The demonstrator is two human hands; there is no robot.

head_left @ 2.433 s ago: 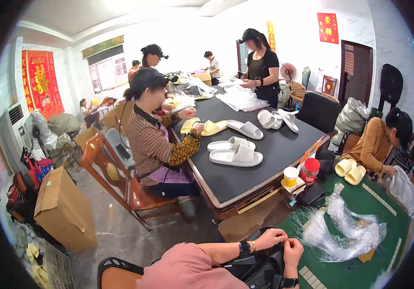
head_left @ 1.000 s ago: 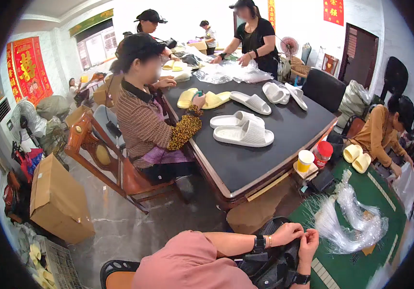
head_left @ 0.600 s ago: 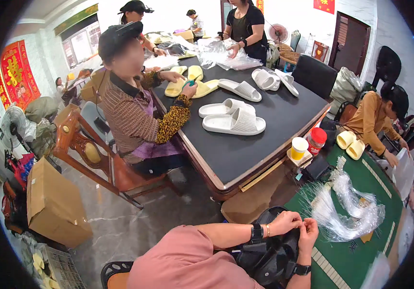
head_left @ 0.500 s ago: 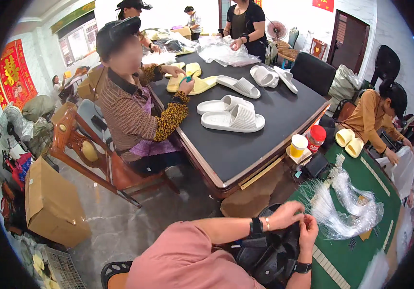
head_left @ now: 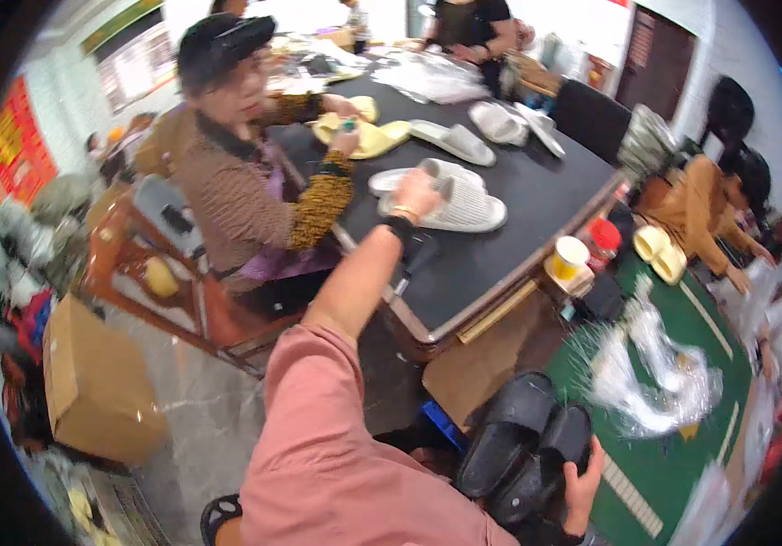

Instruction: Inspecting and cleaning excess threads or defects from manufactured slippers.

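Observation:
My left arm is stretched far forward over the dark table, and my left hand touches the pair of white slippers there. Its fingers are blurred and partly hidden among the straps, so their grip is unclear. A pair of black slippers rests side by side near my lap, beside the green table. My right hand grips the right edge of the nearer black slipper, thumb toward me and fingers along its side.
A co-worker sits left of the dark table with yellow slippers. More white slippers lie farther back. Clear plastic strands cover part of the green table. A yellow cup and a red-lidded jar stand between the tables.
My left hand has left my right hand near the black slippers and reached forward to the white pair. My right hand has moved down to the side of the black slippers.

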